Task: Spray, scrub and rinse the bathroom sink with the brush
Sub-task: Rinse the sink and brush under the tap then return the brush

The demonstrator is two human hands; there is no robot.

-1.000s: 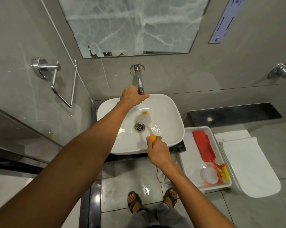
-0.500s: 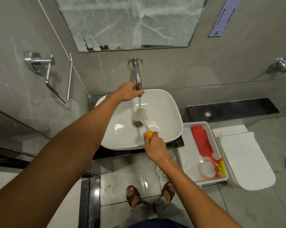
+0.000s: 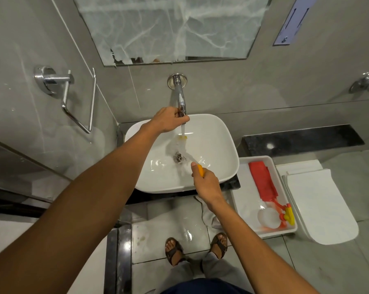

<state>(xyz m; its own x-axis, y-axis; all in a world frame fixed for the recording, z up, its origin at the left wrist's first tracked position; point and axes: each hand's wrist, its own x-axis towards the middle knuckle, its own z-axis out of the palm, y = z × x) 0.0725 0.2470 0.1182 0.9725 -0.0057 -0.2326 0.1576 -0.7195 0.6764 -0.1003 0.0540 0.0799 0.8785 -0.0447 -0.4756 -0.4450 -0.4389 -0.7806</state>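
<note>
gripping the tap, the left hand runs water; the right hand clasps the brush over the sink.

Person, head-camera view: both forearms bare from elbow to wrist, no sleeves in view, no watch, ring or bracelet to be seen on the left hand or the right hand. Footwear: a pair of brown open-toed strap sandals, left sandal and right sandal, toes uncovered, each with a broad band across the instep. Legwear: grey trousers reaching to the ankles, loose at the hem; a dark navy garment shows at the bottom edge of the view
</note>
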